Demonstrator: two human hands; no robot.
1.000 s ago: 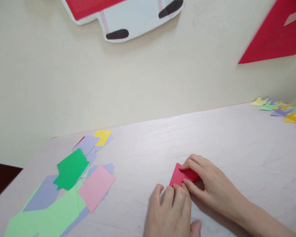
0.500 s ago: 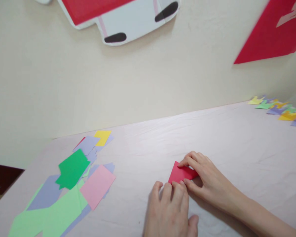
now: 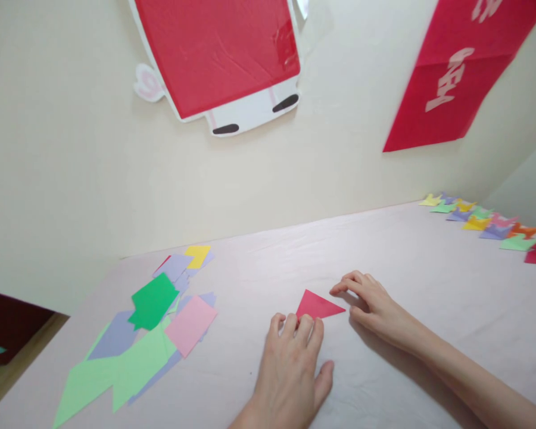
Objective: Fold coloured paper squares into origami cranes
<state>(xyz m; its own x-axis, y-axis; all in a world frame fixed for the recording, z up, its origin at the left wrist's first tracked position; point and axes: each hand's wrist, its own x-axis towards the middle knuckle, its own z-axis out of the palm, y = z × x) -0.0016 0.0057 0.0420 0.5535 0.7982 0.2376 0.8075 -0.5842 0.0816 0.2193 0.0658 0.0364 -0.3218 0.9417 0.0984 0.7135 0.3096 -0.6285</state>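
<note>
A small red paper triangle lies on the pale cloth-covered table in front of me. My left hand rests palm down at its lower left edge. The fingertips touch the paper and cover that edge, with the fingers apart and the thumb out to the side. Just right of the triangle, my right hand hovers low over the cloth or rests on it, which I cannot tell. Its thumb and forefinger are parted, with nothing between them.
Paper sheets and offcuts lie in a loose pile at the left, among them a dark green piece, a pink piece and a light green piece. Several crown-like paper shapes line the far right. Red decorations hang on the wall.
My right hand has let go of the red paper and moved off to its right, uncovering the triangle's right corner. My left hand stays at the lower edge. The view has tilted up.
</note>
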